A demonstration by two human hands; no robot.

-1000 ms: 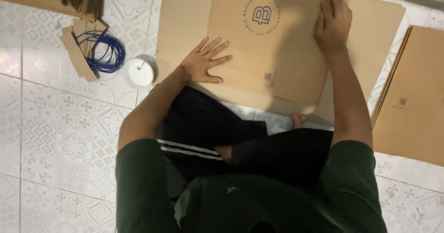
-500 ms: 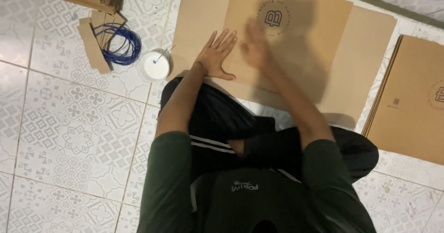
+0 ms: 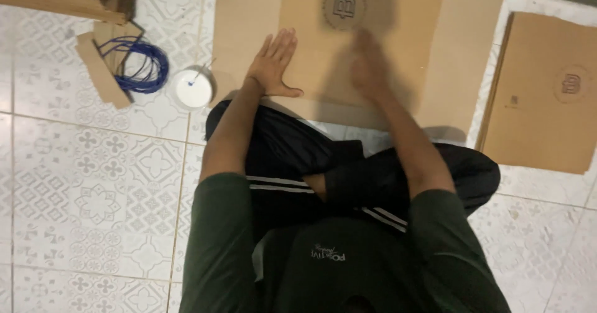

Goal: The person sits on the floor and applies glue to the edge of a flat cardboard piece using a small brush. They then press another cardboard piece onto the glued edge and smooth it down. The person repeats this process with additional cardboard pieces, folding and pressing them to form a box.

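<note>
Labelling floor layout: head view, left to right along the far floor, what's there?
Coil of blue cord → round white container → left hand → blurred right hand → stack of flat brown cardboard sheets.

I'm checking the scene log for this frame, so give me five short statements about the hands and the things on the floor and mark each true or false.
1. The left hand lies flat, fingers spread, on the flat cardboard sheet. True.
2. The right hand holds the blue cord coil. False: the right hand is over the cardboard sheet, blurred, and the coil lies on the tiles to the left.
3. A round white container stands on the floor near the left hand. True.
4. The floor is bare wood. False: it is patterned tile.
5. A stack of flat cardboard lies to the right. True.
</note>
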